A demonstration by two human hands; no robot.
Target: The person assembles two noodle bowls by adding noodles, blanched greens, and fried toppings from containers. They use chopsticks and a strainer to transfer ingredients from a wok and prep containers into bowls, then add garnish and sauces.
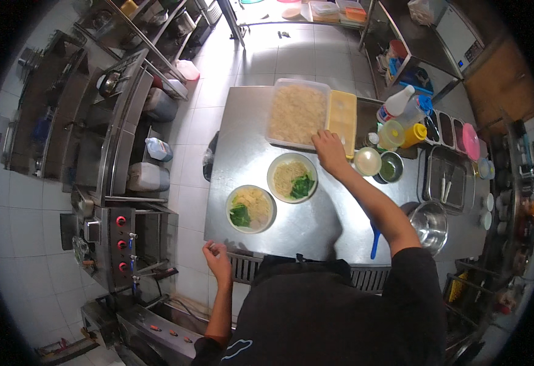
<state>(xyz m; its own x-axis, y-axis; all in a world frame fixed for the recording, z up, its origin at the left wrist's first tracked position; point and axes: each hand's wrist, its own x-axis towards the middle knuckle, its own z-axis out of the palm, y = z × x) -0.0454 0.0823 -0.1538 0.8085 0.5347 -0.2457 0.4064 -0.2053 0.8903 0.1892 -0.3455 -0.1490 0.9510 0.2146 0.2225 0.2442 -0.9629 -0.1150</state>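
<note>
My right hand is at the near right corner of a clear plastic container filled with pale tan crumbs. Its fingers bend down over the rim; what they hold, if anything, is hidden. Two white bowls stand nearer me, one bowl just below the container and the other bowl further left. Both hold noodle-like food with dark green leaves on one side. Off the table's front left edge hangs my left hand, loosely curled, fingers apart and holding nothing.
A yellow lid or tray lies beside the container on the steel table. To the right are a cream-coloured round tub, a metal bowl of chopped greens, bottles, a large steel bowl and a blue-handled tool. A stove stands left.
</note>
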